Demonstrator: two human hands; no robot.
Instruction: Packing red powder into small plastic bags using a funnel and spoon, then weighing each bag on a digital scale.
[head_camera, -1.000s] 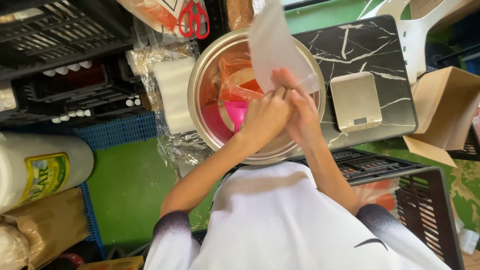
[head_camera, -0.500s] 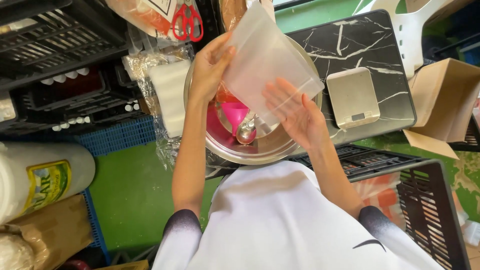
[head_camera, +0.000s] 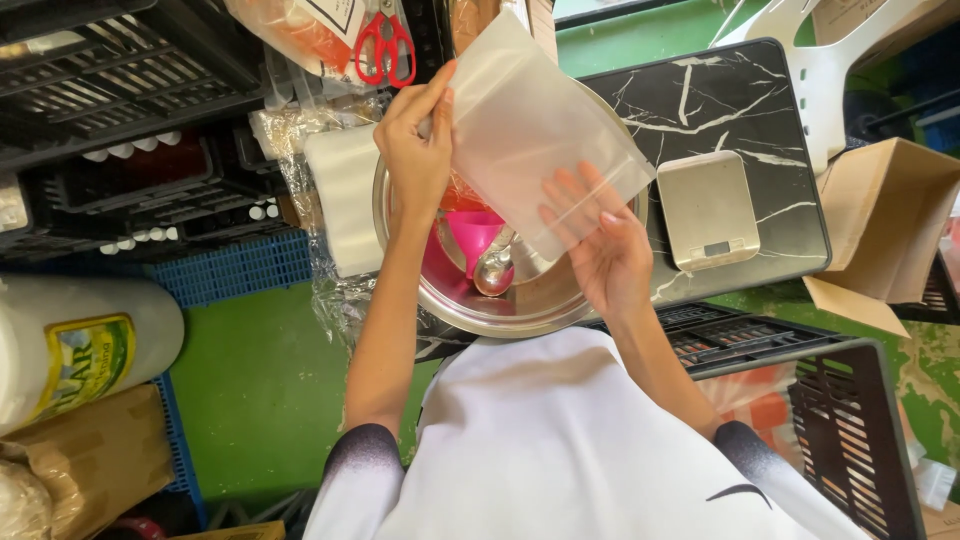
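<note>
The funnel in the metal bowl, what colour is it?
Bright pink funnel, seen from the head view.
</note>
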